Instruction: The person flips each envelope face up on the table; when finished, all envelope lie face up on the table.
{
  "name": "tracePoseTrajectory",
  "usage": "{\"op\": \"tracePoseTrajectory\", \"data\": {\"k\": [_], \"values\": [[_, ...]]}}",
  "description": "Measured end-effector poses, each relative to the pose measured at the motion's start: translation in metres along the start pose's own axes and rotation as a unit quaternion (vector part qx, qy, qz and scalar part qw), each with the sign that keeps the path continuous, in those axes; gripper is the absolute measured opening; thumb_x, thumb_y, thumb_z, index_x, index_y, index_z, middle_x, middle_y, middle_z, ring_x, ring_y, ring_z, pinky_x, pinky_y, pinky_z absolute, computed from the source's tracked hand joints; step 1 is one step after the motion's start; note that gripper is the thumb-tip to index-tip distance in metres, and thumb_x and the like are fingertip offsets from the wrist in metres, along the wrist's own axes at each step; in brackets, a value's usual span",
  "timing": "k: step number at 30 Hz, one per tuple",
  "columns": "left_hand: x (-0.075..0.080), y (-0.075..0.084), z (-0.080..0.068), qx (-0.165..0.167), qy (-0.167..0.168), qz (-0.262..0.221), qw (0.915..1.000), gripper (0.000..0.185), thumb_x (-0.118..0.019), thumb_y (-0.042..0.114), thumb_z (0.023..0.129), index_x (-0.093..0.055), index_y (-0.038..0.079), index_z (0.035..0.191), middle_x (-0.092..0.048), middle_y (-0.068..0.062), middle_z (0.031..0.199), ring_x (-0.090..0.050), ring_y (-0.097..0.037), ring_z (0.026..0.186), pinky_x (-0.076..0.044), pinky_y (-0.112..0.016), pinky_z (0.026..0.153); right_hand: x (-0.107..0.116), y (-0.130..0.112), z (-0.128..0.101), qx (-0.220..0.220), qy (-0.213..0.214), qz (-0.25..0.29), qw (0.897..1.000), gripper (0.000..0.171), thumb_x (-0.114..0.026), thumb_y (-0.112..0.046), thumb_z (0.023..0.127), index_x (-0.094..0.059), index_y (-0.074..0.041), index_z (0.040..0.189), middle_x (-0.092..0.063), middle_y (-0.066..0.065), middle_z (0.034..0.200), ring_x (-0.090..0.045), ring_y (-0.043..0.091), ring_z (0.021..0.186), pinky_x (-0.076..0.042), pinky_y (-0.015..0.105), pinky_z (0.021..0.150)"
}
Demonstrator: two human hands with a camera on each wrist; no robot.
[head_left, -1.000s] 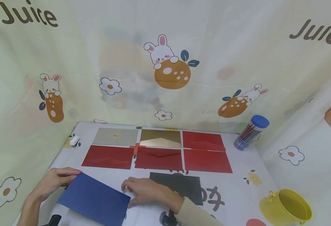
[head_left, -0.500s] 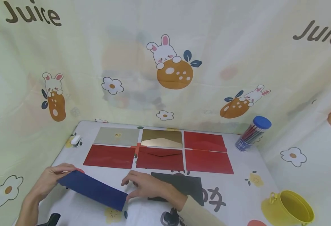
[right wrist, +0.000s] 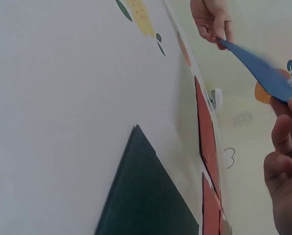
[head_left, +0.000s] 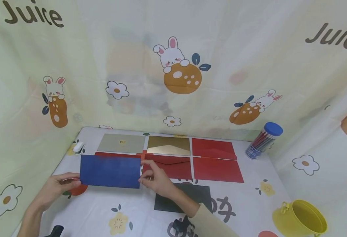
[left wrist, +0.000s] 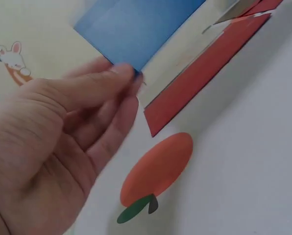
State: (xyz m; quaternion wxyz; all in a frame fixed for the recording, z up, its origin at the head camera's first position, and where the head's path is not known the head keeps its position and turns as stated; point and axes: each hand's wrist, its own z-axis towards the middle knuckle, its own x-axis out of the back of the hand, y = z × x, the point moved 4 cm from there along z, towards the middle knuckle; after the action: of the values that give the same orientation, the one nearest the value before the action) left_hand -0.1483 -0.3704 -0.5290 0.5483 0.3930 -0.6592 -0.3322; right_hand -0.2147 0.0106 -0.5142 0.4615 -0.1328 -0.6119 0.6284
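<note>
A plain blue envelope (head_left: pixel 110 171) is held up off the table, its long sides nearly level and its broad face toward the head camera. At its lower left corner my left hand (head_left: pixel 56 188) pinches it between thumb and fingers, as the left wrist view shows up close. My right hand (head_left: pixel 158 179) pinches the right edge. The envelope covers most of a red envelope (head_left: pixel 117 154) lying behind it. To its right lies a red envelope with a flap (head_left: pixel 170 169). Under my right forearm is a dark green envelope (head_left: pixel 195 194), partly hidden.
Behind lie a grey envelope (head_left: pixel 111 143), a gold envelope (head_left: pixel 168 144) and two red envelopes, one the front right envelope (head_left: pixel 217 169). A white stapler (head_left: pixel 78 148) sits back left. A blue-lidded pencil tub (head_left: pixel 262 141) and yellow bucket (head_left: pixel 298 217) stand at the right.
The blue envelope has been raised and tipped up from near the front left, moving away from me. My right hand has moved up with it; my left hand has stayed near the same place.
</note>
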Motion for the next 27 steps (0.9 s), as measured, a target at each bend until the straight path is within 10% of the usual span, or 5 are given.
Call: {"op": "tracePoseTrajectory", "data": {"k": [10,18,27], "values": [[-0.024,0.000,0.009,-0.054,-0.124,-0.041,0.9900,0.082,-0.070,0.004,0.091,-0.025,0.005,0.159,-0.057,-0.029,0.129,-0.067,-0.016,0.098,-0.058,-0.031,0.079,0.001,0.021,-0.007,-0.108,-0.032,-0.015,0.994,0.083,-0.074,-0.014,0.091,-0.025,-0.032,0.156,-0.074,-0.008,0.088,-0.068,0.013,0.073,-0.053,0.026,0.061],[-0.037,0.004,0.017,-0.073,-0.124,0.057,0.9880,0.076,-0.076,0.008,0.087,-0.039,0.004,0.153,-0.066,-0.013,0.108,-0.062,-0.014,0.090,-0.051,-0.024,0.071,-0.003,0.032,-0.013,-0.188,-0.030,-0.052,0.980,0.066,-0.079,-0.018,0.088,-0.043,-0.011,0.142,-0.071,-0.008,0.092,-0.065,0.006,0.085,-0.055,0.023,0.073],[-0.043,0.001,0.016,-0.008,-0.123,0.064,0.9903,0.061,-0.077,0.013,0.087,-0.054,-0.003,0.141,-0.070,-0.013,0.113,-0.064,-0.025,0.097,-0.056,-0.026,0.071,-0.001,0.031,-0.015,-0.188,-0.028,-0.111,0.975,0.053,-0.080,-0.014,0.086,-0.056,-0.008,0.132,-0.062,-0.004,0.084,-0.057,0.008,0.067,-0.046,0.022,0.054]]}}
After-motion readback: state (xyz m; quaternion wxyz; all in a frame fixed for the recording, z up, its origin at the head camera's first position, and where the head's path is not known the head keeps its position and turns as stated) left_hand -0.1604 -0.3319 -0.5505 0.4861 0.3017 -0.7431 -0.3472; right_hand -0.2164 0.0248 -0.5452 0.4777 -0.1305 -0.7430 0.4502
